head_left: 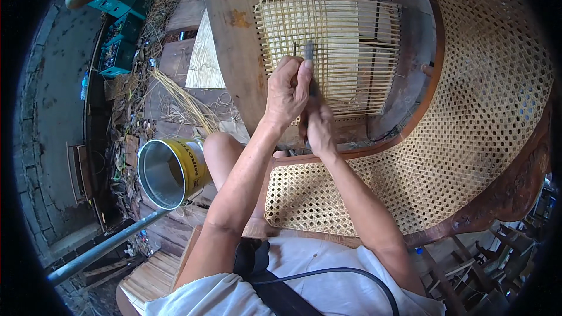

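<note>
A wooden chair frame (246,52) lies in front of me, its panel opening strung with cane strands (336,52). Crossing strands form a grid on the left half; the right half shows mainly strands running one way. Over the panel's lower left part, my left hand (285,90) is closed in a fist, with a thin dark rod (295,48) sticking up from it. Close below and to the right, my right hand (321,131) is curled and slightly blurred around a dark-handled tool (303,129). A grey metal piece (309,50) shows beside my left thumb; its lower part is blurred.
Finished cane webbing (468,105) curves around the right side. A yellow bucket (175,172) lies tilted at left, near loose cane strips (181,99). Green crates (122,44) stand farther back. A metal pipe (108,246) crosses at lower left. Stacked wooden frames (492,257) are at lower right.
</note>
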Demonstrator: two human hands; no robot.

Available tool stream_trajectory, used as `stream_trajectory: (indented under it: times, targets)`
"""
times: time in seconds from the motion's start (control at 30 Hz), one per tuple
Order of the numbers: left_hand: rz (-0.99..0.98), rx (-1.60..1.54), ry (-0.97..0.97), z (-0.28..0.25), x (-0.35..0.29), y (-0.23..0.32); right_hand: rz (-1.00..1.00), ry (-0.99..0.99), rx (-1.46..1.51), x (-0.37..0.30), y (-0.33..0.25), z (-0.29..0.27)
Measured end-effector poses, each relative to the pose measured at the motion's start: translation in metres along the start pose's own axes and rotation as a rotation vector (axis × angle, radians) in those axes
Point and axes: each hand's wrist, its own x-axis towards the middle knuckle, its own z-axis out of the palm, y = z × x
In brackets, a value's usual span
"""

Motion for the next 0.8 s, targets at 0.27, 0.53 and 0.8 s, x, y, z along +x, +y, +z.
stream_trajectory:
  times: [0.27, 0.53, 0.8]
  targets:
    - [-0.083, -0.065, -0.071, -0.006, -0.055, 0.021, 0.087, 0.119, -0.010, -0.029, 0.019, -0.029]
    - [-0.074, -0.043, -0.068, -0.004, -0.046, 0.001, 0.120, 0.143, -0.004, -0.030, 0.023, -0.027]
    - [-0.142, -0.058, 0.023, 0.004, -0.033, 0.003, 0.101, 0.106, 0.048, -0.020, 0.028, -0.017]
